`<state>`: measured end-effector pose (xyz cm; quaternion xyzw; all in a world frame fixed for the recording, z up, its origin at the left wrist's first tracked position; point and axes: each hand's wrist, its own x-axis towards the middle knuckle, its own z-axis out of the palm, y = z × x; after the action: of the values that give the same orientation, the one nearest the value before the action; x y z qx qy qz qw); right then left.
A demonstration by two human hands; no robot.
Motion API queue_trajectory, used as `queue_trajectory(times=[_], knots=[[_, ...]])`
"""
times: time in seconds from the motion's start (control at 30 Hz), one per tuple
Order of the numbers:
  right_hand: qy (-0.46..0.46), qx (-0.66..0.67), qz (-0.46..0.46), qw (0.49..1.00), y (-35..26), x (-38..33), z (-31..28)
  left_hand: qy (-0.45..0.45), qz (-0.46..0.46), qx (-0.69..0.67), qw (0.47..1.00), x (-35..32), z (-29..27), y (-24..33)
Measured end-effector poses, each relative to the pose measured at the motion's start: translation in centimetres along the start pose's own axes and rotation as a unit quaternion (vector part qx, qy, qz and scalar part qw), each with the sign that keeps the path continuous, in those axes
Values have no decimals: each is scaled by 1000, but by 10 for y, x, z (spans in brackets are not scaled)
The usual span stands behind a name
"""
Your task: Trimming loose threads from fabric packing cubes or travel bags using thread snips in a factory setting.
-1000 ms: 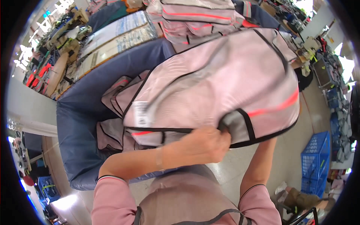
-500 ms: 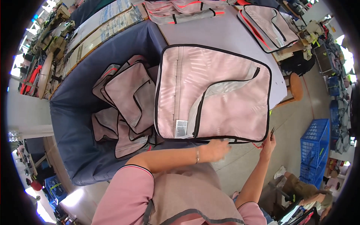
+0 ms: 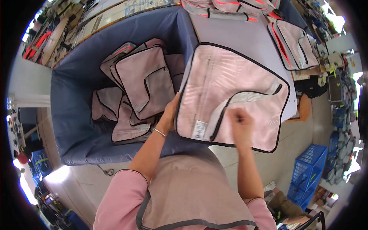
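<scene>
A pink bag panel [image 3: 264, 126] with black piped edges, a curved zip and a white label lies tilted over the near edge of the table. My left hand [image 3: 168, 117] holds its left edge, with the fingertips partly hidden behind the panel. My right hand [image 3: 242, 124] is over the panel's lower middle, closed and smeared by motion. A small dark tool, apparently thread snips [image 3: 239, 119], shows in its grip. Beside my left hand, several similar pink panels [image 3: 142, 76] lie piled in a blue fabric-lined bin [image 3: 73, 103].
More pink pieces with bright orange edging [image 3: 230, 7] are stacked on the far side of the pale table [image 3: 226, 32]. Another pink panel [image 3: 293, 44] lies at its right end. A round wooden stool [image 3: 304, 107] and blue crates [image 3: 306, 168] stand to the right.
My left hand has gone from the panel's lower edge to its left edge. My right hand has moved from the lower right corner to over the panel. The panel has turned slightly clockwise.
</scene>
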<state>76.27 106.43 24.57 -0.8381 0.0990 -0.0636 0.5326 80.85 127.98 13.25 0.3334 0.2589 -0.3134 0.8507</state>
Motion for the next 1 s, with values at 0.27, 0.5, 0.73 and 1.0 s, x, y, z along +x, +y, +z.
queue_trajectory(times=[0.27, 0.5, 0.73, 1.0], knots=[[-164, -393, 1, 905, -40, 14, 73, -57, 12, -160, 985, -17, 30, -38], [-229, -60, 0, 972, -57, 31, 3, -54, 103, -100, 988, -18, 49, -26], [-131, -60, -2, 990, -96, 71, -34, -238, 80, 140, 958, -46, 80, -8], [-89, -420, -66, 901, -136, 29, -41, -169, 121, 122, 970, -42, 114, -3]])
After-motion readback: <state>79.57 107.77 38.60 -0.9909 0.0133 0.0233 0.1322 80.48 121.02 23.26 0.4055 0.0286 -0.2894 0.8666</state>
